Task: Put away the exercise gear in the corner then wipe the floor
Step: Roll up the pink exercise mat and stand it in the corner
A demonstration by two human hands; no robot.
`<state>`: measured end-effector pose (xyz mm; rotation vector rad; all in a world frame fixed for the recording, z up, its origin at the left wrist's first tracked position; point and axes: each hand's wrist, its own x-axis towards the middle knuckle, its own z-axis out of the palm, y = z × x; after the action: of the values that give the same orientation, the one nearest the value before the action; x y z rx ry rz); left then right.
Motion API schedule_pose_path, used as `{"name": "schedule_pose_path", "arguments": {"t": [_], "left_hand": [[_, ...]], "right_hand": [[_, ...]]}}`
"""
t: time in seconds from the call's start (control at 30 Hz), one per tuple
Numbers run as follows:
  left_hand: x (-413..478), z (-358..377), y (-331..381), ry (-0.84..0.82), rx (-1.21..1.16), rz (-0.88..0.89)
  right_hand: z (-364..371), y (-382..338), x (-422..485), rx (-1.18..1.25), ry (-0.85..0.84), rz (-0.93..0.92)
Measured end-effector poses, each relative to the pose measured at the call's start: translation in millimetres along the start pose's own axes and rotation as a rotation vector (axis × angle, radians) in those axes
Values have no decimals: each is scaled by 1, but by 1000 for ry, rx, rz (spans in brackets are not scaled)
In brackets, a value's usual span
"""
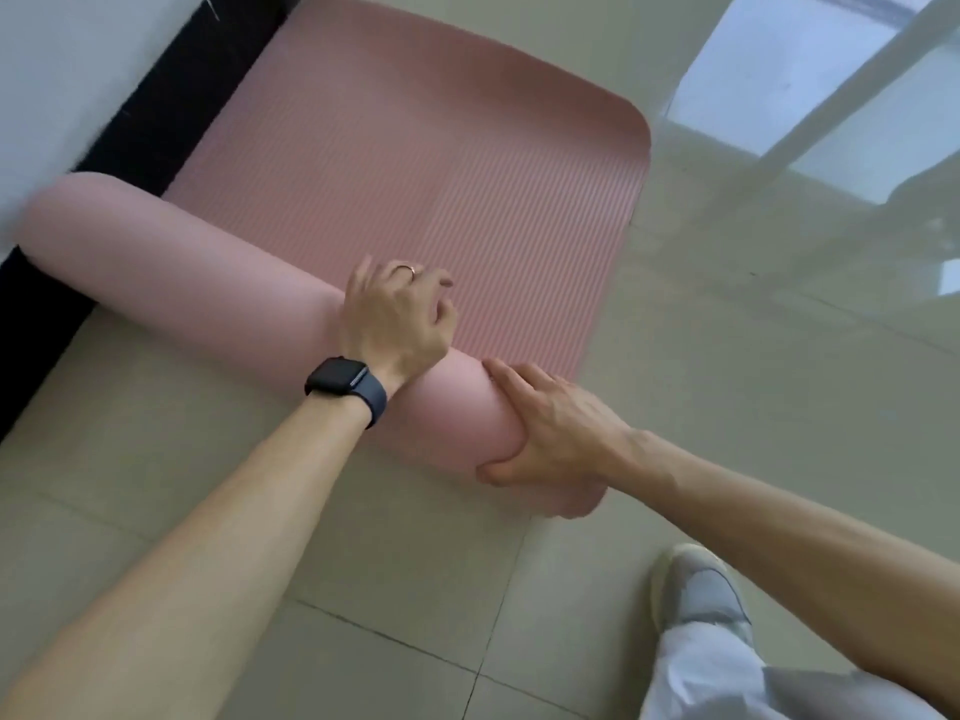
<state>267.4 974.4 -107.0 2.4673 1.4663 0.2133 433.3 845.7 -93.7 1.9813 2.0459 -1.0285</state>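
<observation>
Lying on the tiled floor (727,356): one pink mat (415,163), ribbed on its upper face, partly rolled. The rolled part runs from the left, where its far end meets the white wall (67,70) and black baseboard (171,96), across to the near right. The flat part stretches away from the roll, its long left edge along the baseboard, its far rounded corner on bare tile.

Left hand (395,314): resting on top of the roll about midway along, palm down, fingers (441,280) loosely curled over the crest toward the flat part, slightly apart. A ring (406,268) on one finger; a dark watch (345,384) on the wrist.

Right hand (550,428): clasping the near right end of the roll, fingers together laid across its top, thumb (498,472) tucked under the end. The roll's end shows just below the palm.

Also present: a grey shoe (698,589) and pale trouser leg (691,678) at the lower right, standing on tile just beside the roll's end. Bright window reflections on the glossy floor at the upper right, well apart from the mat.
</observation>
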Motion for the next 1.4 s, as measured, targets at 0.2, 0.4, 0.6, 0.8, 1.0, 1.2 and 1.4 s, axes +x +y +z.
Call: {"name": "schedule_pose_path", "arguments": {"t": [0.2, 0.4, 0.6, 0.8, 1.0, 1.2, 1.4], "left_hand": [[-59, 6, -40, -5, 109, 231], [-12, 19, -27, 96, 126, 138], [17, 13, -10, 42, 176, 38], [19, 8, -11, 1, 193, 74], [-6, 10, -5, -10, 224, 108], [-6, 31, 16, -1, 218, 151], [16, 29, 23, 50, 167, 82]], "right_hand": [[-37, 20, 27, 66, -107, 6], [18, 0, -25, -168, 398, 7], [19, 25, -22, 249, 520, 339], [21, 27, -5, 1367, 623, 589], [22, 31, 1, 1368, 658, 483], [20, 23, 20, 1226, 620, 414], [20, 19, -1, 378, 710, 211]]}}
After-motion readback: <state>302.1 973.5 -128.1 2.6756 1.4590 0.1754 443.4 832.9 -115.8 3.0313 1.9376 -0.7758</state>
